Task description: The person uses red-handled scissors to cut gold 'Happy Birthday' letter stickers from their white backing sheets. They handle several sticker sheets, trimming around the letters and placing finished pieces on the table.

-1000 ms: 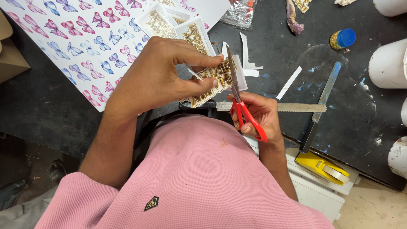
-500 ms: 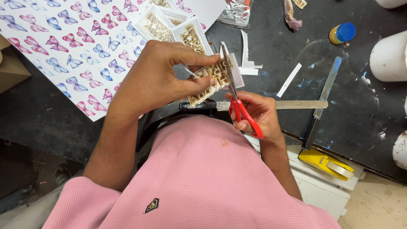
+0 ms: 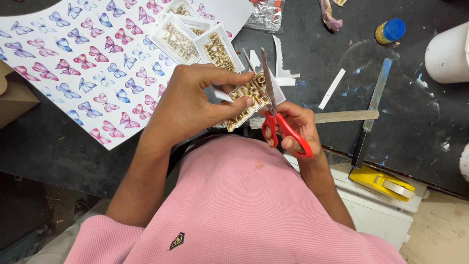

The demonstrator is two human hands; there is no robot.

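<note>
**Gold-lettered cutout half trimmed, more cards waiting**

The gold-lettered cutout (image 3: 244,100) is held just above the near edge of the dark worktable (image 3: 415,132), in front of the person's pink shirt (image 3: 234,205), pinched between the thumb and fingers of the left hand (image 3: 188,105). Its left and lower sides already follow the outline of the lettering, while a white margin remains along its right side, where the blades stand.

Largest on the table is the butterfly-printed sheet (image 3: 73,63), spread across the far left and, as far as can be seen, uncut. On its right part lie the uncut gold cards (image 3: 195,41), several rectangles with the white border whole; these look like the work left to do. A white tub (image 3: 447,54) stands at the right edge. A metal straightedge (image 3: 371,107) and a wooden strip (image 3: 342,116) cross each other to the right of the hands, well apart from the cutout. A yellow tape dispenser (image 3: 381,181) sits on a white ledge below the table.

The right hand (image 3: 293,124) is closed through the loops of the red-handled scissors (image 3: 278,117), blades parted and pointing away, set against the cutout's right side. White paper offcuts (image 3: 283,63) lie scattered just beyond the blades, which suggests a fair share of trimming is done. Smallest, a blue-capped glitter bottle (image 3: 389,30) rests far right.
</note>
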